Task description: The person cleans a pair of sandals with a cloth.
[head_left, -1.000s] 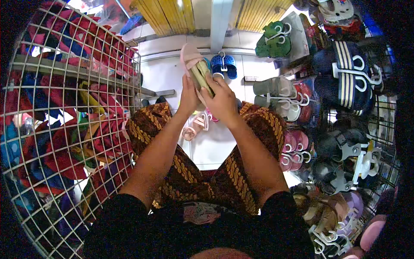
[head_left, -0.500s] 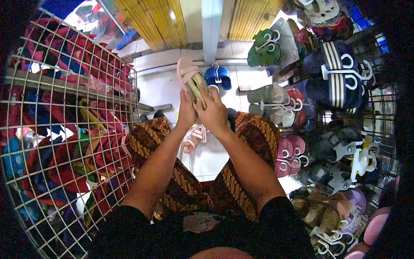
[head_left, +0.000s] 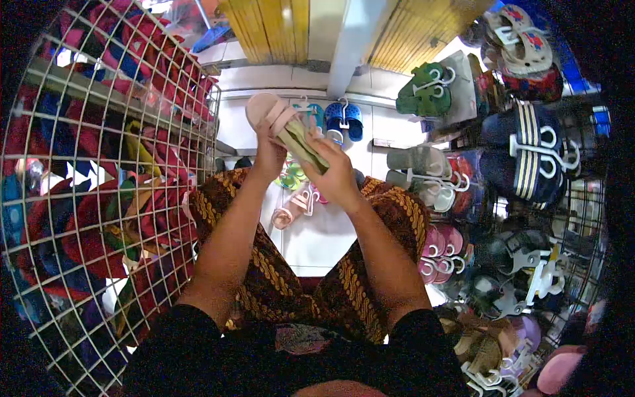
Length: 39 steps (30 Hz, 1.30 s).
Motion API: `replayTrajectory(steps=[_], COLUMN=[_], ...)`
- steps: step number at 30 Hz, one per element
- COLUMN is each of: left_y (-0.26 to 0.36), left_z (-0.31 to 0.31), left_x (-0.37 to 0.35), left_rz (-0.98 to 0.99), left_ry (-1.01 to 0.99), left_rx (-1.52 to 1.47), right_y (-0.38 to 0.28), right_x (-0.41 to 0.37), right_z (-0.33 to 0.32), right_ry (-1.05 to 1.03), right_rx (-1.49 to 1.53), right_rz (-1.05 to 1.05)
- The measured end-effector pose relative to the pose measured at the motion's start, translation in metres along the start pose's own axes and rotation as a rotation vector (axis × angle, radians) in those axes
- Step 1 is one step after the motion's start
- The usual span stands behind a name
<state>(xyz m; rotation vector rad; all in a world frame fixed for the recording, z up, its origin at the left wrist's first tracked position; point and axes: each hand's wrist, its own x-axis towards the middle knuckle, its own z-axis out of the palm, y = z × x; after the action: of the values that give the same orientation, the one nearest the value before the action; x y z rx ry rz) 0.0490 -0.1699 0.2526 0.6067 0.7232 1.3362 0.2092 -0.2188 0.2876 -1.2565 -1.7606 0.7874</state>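
A pale pink sandal [head_left: 264, 109] with crossed straps is held up between my hands, its toe pointing up and to the left. Something pale green [head_left: 301, 147] lies along its footbed. My left hand [head_left: 268, 151] grips the sandal's side near the straps. The fingers of my right hand [head_left: 334, 171] are closed on the heel half and the green piece. Below, on the white floor, lie pink sandals [head_left: 291, 208] on a white hanger and a green patterned pair [head_left: 291, 175], partly hidden by my hands.
Blue clogs [head_left: 344, 119] and teal footwear [head_left: 309, 114] lie beyond my hands. A wire grid [head_left: 99, 192] with colourful footwear stands at left. At right hang green sandals [head_left: 426, 92], striped dark slides [head_left: 529, 152] and pink pairs [head_left: 442, 248]. A metal post [head_left: 354, 49] rises ahead.
The sandal has shifted left and tilted further left. My left hand has moved up toward its straps. The view has shifted, and the teal and green patterned footwear shows more.
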Motion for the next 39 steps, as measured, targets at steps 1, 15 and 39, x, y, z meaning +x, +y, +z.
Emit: replayTrajectory(steps=[1,15,39], left_y=[0.001,-0.014,-0.051], left_z=[0.0,-0.021,0.002], left_x=[-0.001,-0.001,-0.021], left_rz=[-0.034,-0.488,-0.683], left_ry=[-0.015,0.158,-0.108], left_rx=[-0.002,0.009,0.098], right_y=[-0.003,0.07,0.047], right_x=[0.002,0.009,0.009], right_z=[0.001,-0.07,-0.047], right_ry=[-0.015,-0.192,-0.071], right_rx=[0.021,0.091,-0.431], right_rz=[0.026,0.544,0.087])
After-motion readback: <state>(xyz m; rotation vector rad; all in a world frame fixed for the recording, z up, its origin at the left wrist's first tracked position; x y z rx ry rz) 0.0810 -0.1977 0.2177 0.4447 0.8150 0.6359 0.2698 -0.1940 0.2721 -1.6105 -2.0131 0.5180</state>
